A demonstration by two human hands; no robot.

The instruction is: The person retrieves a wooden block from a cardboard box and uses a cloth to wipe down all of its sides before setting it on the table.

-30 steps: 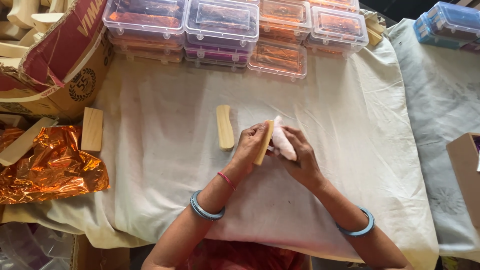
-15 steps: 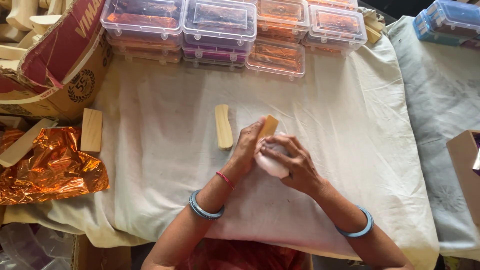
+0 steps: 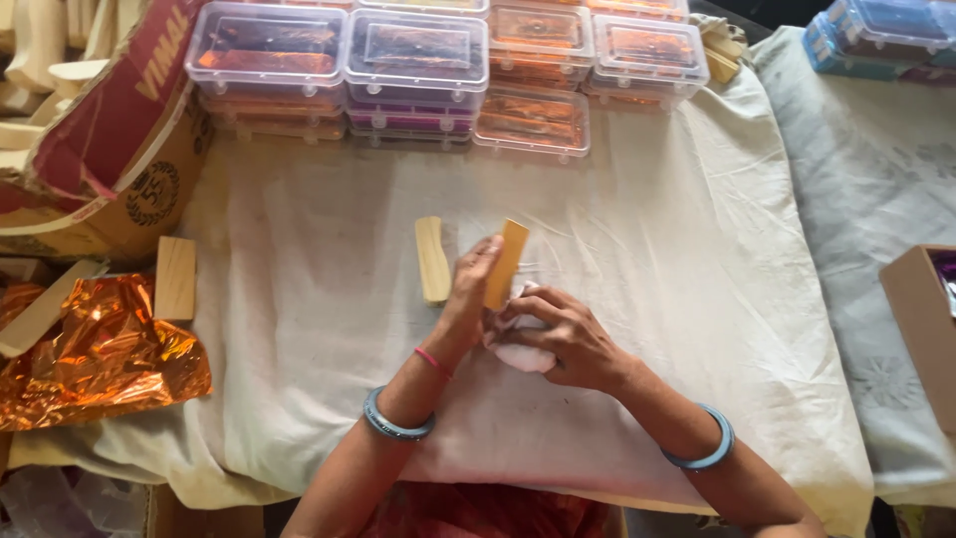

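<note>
Left hand: we saw our left hand (image 3: 468, 299) closed around the lower part of a wooden block (image 3: 506, 263), which stood tilted near the centre of the frame, its upper end free above the fingers.
Right hand: our right hand (image 3: 558, 334) was curled narrow over a white cloth pad (image 3: 520, 351), pressed against the block's lower end.
Block: we judged it light and stiff, smooth-faced and a little slippery, so the long narrow edges looked like the surest place to pinch it.
Cloth pad: it looked soft and crushable; we judged that it would fold to whatever grips it.
Second block: another wooden block (image 3: 432, 259) lay flat on the bench just left of the held one, close to our left fingers but apart from them.
Bench: a white sheet (image 3: 697, 299) covered it, with bare cloth to the right of the hands and toward the upper middle of the frame.
Upper edge: clear plastic boxes (image 3: 418, 60) stood stacked along the top of the frame, well apart from the hands.
Left edge: a torn cardboard carton (image 3: 110, 149) sat at the upper left, a flat wooden piece (image 3: 175, 278) below it, and crumpled orange foil (image 3: 90, 349) at the lower left.
Right edge: the corner of a cardboard box (image 3: 921, 329) showed at the right border.
</note>
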